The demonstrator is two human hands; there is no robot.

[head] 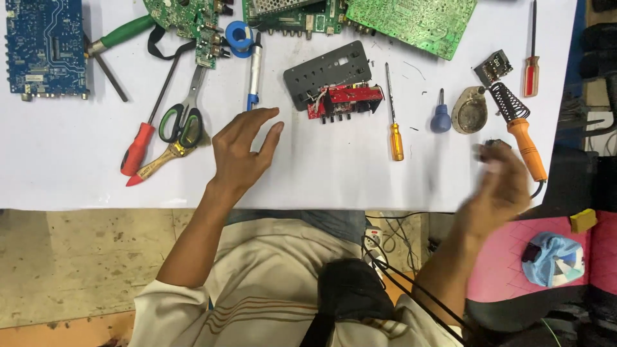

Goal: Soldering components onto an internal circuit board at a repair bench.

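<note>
Tools lay fanned across the white table (334, 183), handles toward the person. The left hand (241, 151) hovered open and empty near the red circuit board (345, 101). The right hand (498, 183) was blurred beside the orange soldering iron (522, 138); its grip could not be determined.

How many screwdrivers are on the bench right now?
4, possibly more hidden. A red-handled screwdriver lies left beside the scissors; a yellow-handled one right of the red board; a stubby blue one next along; a red one at the far right.
</note>
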